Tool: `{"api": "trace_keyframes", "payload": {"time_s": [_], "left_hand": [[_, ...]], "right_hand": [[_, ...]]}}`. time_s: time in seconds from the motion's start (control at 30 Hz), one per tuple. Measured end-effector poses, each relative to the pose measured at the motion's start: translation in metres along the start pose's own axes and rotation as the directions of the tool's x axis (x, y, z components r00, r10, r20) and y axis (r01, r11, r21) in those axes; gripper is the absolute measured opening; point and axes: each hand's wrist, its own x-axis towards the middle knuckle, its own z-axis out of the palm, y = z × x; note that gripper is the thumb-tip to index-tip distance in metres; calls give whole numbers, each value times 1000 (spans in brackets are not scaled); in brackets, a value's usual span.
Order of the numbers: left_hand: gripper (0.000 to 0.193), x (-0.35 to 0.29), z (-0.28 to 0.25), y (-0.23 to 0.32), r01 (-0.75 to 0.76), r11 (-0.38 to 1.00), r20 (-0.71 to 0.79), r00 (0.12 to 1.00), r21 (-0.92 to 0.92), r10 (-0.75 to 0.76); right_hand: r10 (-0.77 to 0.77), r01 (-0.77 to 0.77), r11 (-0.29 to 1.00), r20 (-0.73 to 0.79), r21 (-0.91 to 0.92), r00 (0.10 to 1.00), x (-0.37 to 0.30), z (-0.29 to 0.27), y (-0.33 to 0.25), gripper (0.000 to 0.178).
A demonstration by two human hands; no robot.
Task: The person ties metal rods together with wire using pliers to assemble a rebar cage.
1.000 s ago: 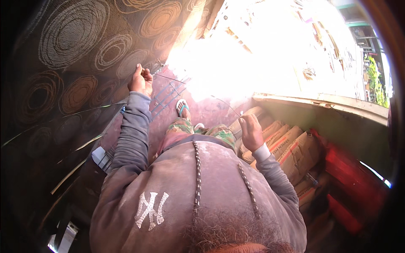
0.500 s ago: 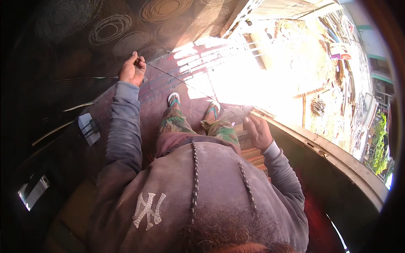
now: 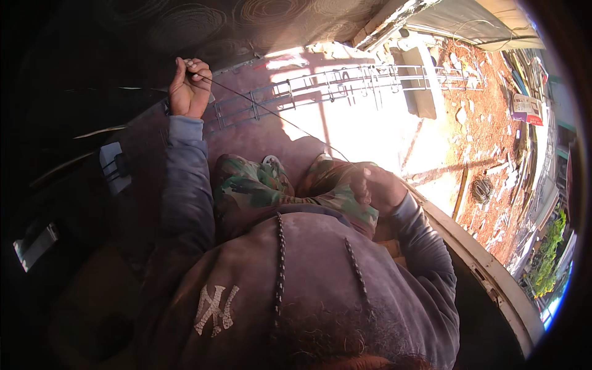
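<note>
A thin dark wire stretches nearly straight across in front of my body. Its upper left end is pinched in the fingers of my left hand, which is held out far forward beside the dark wall. The other end runs down to my right hand, closed in shadow above my right knee; its grip is partly hidden. Below the wire lies a long rebar cage, two or more rods joined by square stirrups, reaching from the floor out through the bright doorway.
A patterned dark curtain or wall covering rises at the far left. On the right runs a pale wooden door sill. Outside are a concrete block, reddish soil, a coil of wire and stacked poles. My camouflage-clad knees are bent.
My knees have come up and bent as I lower my body. My left hand has shifted slightly forward and left; the wire still spans both hands. More of the outdoor ground shows.
</note>
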Motion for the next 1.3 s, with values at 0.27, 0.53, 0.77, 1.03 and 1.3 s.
{"api": "trace_keyframes", "payload": {"time_s": [0.27,0.53,0.77,1.03,1.3], "left_hand": [[20,19,-176,-15,-146,989,-18,989,-19,146],[20,29,-265,-24,-223,971,150,960,-90,235],[21,22,-263,-14,-314,949,90,946,7,313],[16,26,-215,-72,-447,766,28,871,461,491],[14,35,-189,-207,-329,700,81,928,633,364]], "right_hand": [[-188,140,957,-174,-253,967,123,-133,22,29],[-191,176,975,-101,-139,976,186,-220,70,18],[-305,274,942,-150,-194,941,180,-200,77,15],[-716,-295,-377,75,-878,694,213,-230,48,34],[-815,470,304,29,-829,578,306,-127,69,28]]}}
